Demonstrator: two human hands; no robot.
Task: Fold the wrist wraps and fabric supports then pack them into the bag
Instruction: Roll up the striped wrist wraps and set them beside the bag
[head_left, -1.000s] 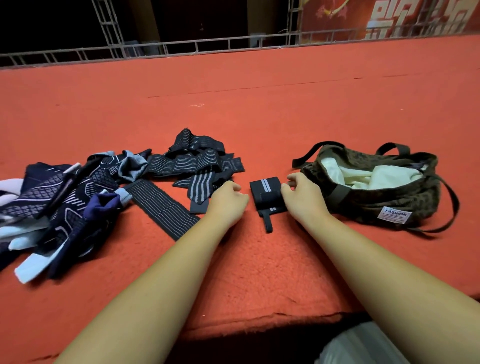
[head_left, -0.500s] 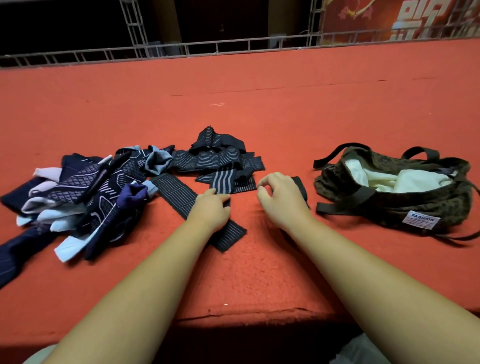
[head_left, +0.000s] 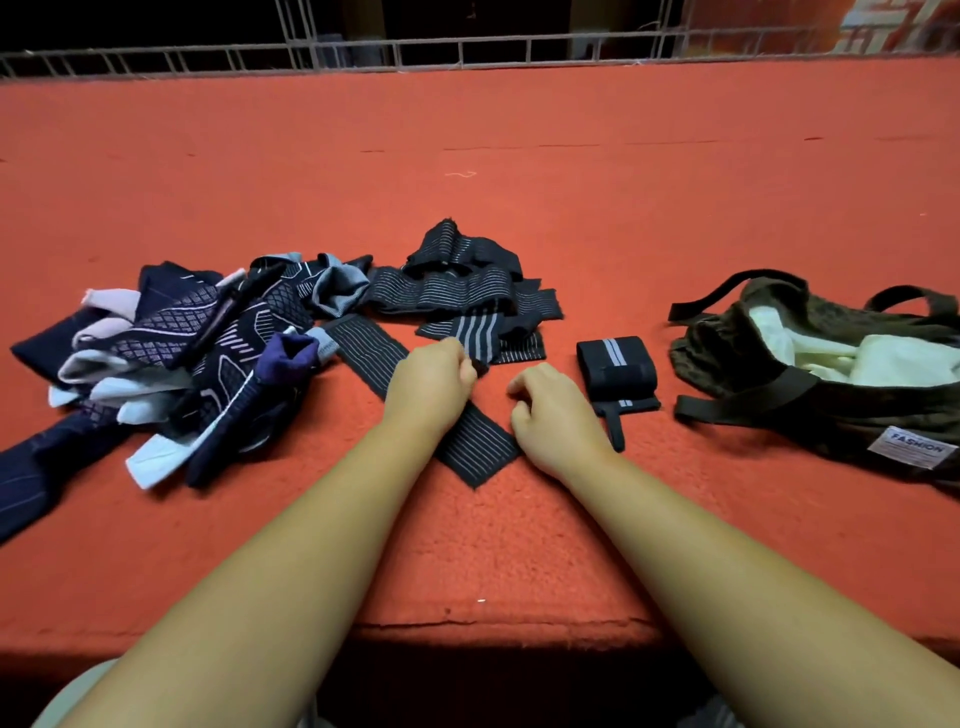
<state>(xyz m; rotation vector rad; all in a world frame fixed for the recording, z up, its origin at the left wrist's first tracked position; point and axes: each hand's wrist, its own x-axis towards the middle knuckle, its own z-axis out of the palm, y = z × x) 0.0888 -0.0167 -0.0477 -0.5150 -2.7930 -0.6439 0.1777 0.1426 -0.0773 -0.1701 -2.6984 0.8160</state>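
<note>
Red carpeted platform (head_left: 467, 182), fuzzy nap, worn front lip; pale metal railing (head_left: 467, 49) at back, dark beyond.

Step in hand, prob.: starting on the long flat wrap (head_left: 475, 449) laid diagonally mid-scene. Left hand (head_left: 431, 382) fisted on top of it, fingertips at a dark fabric edge; pinching or just touching, can't tell. Right hand (head_left: 556, 410) loosely curled, holding nothing, knuckles up, just beside the wrap's near end.

To do it well: pull clear of the black wrap heap (head_left: 467, 296) first, flatten w/ both palms, then roll or fold from one end, edges aligned, tension even. Looks like stretchy ribbed elastic, so prob. apt to spring back & skew. Finish tight like the rolled wrap (head_left: 615, 364) btwn right hand and bag (head_left: 841, 415), closure tab pointing toward camera. Not in the bag yet.

Materials: wraps black w/ thin pale pinstripes, woven, floppy. Fabric supports (head_left: 197, 353) at left: navy/white/lilac knit, diamond & line prints, tangled, soft. Bag: slouchy olive camo cloth, dark webbing straps, mouth open, pale cloth inside, white "FASHION" label.
</note>
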